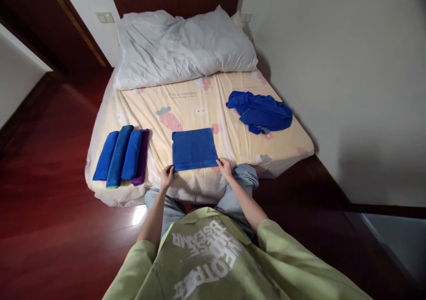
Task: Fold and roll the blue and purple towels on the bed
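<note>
A blue towel (195, 149), folded to a flat rectangle, lies on the bed in front of me. My left hand (167, 175) pinches its near left corner, and my right hand (225, 167) pinches the near right corner. To the left rest several rolled or folded towels side by side, among them a blue-green one (120, 155) on top and a purple one (142, 158) at the edge. Over on the right is a crumpled heap of blue cloth (261, 111).
The bed (140, 107) has a pale yellow sheet with carrot prints. A white quilt or large pillow (186, 47) lies across its head. A grey-white wall (349, 69) runs along the right, and dark red flooring (53, 193) surrounds the bed's left and front.
</note>
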Tool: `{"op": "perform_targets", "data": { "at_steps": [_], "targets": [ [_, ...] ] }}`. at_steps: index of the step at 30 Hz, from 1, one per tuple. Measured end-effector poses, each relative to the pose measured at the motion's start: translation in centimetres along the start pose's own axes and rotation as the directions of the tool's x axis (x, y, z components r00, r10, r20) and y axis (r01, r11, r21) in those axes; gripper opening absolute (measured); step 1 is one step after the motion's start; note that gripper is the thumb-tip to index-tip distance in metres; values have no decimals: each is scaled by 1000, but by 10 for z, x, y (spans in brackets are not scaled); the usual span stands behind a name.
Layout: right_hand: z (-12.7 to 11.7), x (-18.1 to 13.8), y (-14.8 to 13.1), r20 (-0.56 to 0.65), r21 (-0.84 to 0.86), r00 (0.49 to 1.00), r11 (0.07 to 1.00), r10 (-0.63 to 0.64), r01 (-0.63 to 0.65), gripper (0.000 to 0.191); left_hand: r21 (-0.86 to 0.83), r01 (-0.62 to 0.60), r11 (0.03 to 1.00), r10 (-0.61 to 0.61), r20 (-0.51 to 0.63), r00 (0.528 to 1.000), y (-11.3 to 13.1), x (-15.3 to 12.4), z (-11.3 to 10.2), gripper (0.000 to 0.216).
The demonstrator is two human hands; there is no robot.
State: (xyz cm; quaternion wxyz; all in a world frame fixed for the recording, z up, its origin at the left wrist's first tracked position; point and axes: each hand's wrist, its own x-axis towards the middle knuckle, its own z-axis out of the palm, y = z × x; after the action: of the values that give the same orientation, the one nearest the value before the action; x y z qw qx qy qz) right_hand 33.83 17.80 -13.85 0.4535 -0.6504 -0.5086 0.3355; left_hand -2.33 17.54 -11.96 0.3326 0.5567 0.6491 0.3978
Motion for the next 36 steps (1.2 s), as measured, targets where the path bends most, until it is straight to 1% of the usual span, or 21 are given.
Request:
{"op": "perform_targets", "data": {
  "at_steps": [4,9,18,23,28,33,36],
  "targets": [
    [3,4,1,-10,-37,1000,999,4,-4,50,66,32,997,-33,10,999,4,3,2,36],
    [5,6,6,-12,-76,1000,997,27,-28,53,118,47,992,-47,-4,999,7,3,3,37],
    [6,8,8,-36,-125,999,992,1,-6,49,139,71,988,-70,-11,998,4,8,5,39],
    [7,8,11,-58,-104,998,994,12,-18,41,128,108,986,-107,-17,994,6,10,4,39],
    [10,9,13,-77,-91,997,995,26,-33,38,125,135,983,-130,-46,990,10,9,6,37],
    [11,8,6,-118,-117,992,991,42,-56,36,120,157,980,-152,-55,987,10,7,8,37],
    [10,7,-1,-139,-137,989,988,49,-68,35,148,159,976,-149,-77,986,12,7,10,35]
  ]
}}
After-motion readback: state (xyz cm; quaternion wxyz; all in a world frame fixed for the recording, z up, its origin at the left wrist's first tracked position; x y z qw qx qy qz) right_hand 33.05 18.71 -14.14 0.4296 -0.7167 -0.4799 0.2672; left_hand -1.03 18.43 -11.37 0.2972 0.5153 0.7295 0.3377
